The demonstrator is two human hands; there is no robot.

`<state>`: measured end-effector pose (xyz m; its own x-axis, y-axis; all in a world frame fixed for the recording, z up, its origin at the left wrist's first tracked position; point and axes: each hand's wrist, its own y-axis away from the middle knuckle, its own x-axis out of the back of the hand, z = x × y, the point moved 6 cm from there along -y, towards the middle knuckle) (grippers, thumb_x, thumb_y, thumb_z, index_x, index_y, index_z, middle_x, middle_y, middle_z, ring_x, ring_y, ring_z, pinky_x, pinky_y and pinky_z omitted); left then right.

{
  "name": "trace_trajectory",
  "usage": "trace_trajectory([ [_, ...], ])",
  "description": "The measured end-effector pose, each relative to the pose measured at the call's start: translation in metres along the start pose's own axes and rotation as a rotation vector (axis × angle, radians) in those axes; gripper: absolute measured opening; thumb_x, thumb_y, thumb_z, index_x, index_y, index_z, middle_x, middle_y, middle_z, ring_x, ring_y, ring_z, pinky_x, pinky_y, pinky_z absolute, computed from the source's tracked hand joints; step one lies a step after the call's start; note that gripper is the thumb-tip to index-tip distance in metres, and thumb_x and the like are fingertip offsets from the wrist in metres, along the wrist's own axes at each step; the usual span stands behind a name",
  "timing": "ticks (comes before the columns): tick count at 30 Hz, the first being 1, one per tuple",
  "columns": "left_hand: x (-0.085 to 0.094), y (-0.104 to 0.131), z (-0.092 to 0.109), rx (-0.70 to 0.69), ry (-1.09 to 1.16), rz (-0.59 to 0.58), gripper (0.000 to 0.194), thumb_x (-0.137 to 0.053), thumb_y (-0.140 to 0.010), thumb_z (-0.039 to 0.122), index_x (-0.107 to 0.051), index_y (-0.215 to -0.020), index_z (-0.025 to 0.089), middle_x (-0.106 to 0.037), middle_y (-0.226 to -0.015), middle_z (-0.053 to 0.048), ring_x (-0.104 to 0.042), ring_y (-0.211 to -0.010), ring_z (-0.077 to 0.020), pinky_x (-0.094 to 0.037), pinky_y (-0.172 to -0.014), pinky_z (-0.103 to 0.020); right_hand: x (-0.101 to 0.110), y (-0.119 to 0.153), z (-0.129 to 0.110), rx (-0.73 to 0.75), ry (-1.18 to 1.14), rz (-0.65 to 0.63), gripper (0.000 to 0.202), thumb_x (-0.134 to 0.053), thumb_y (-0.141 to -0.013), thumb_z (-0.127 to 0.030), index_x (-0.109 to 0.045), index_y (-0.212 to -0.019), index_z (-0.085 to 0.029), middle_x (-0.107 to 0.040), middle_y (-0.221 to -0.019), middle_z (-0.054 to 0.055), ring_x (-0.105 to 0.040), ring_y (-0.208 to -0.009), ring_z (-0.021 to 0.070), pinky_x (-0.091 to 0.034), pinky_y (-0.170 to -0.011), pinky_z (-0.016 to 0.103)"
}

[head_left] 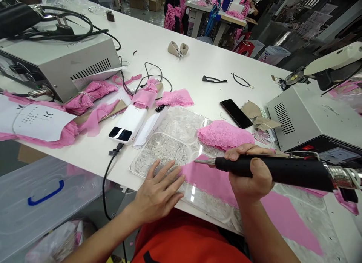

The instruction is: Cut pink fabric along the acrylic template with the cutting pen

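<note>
My right hand [249, 172] grips a black cutting tool [279, 171] with a metal tip that points left onto a strip of pink lace [209, 180]. The strip lies across a clear scratched plate [169, 142] at the table's near edge. My left hand [158, 191] lies flat with fingers spread, its fingertips pressing the left end of the strip. A pile of cut pink lace pieces [223, 134] sits on the plate just behind the tool.
A grey control box [305, 117] stands at the right, another grey box [59, 63] with cables at the left. A white power bank [127, 125], a black phone [236, 113], more pink lace [175, 98] and scissors [178, 49] lie on the white table. A clear bin [42, 195] sits below left.
</note>
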<state>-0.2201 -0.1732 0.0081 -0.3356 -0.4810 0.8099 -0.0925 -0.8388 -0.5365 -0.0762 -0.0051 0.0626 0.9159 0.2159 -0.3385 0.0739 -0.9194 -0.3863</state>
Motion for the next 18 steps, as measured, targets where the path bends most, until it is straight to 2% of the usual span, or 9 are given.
trace_trajectory([
  [3,0.0,0.0,0.0,-0.003,0.001,0.01,0.034,-0.06,-0.092,0.025,-0.063,-0.125,0.017,-0.067,-0.129,-0.01,-0.049,-0.135,-0.0285,-0.022,-0.121,-0.052,0.002,-0.003,-0.002,0.019,0.008,-0.004,0.008,-0.059,-0.07,-0.025,-0.058,-0.075,-0.019,-0.056,-0.073,-0.002,-0.055,-0.054,0.0113,-0.05,-0.053,0.031],
  [10,0.001,-0.001,-0.001,0.001,0.019,0.026,0.032,-0.059,-0.092,0.024,-0.064,-0.123,0.016,-0.067,-0.129,-0.008,-0.05,-0.134,-0.0284,-0.021,-0.122,-0.051,0.014,-0.017,-0.009,0.099,0.039,0.085,0.01,-0.057,-0.067,-0.025,-0.058,-0.075,-0.019,-0.053,-0.071,-0.002,-0.053,-0.051,0.011,-0.05,-0.053,0.032],
  [18,0.0,-0.001,-0.001,0.004,0.008,0.029,0.033,-0.061,-0.091,0.024,-0.064,-0.123,0.018,-0.068,-0.127,-0.009,-0.05,-0.134,-0.0285,-0.023,-0.121,-0.052,0.007,-0.011,-0.007,0.094,0.045,0.053,0.009,-0.057,-0.069,-0.026,-0.057,-0.076,-0.02,-0.054,-0.073,-0.002,-0.054,-0.051,0.0106,-0.049,-0.051,0.03],
])
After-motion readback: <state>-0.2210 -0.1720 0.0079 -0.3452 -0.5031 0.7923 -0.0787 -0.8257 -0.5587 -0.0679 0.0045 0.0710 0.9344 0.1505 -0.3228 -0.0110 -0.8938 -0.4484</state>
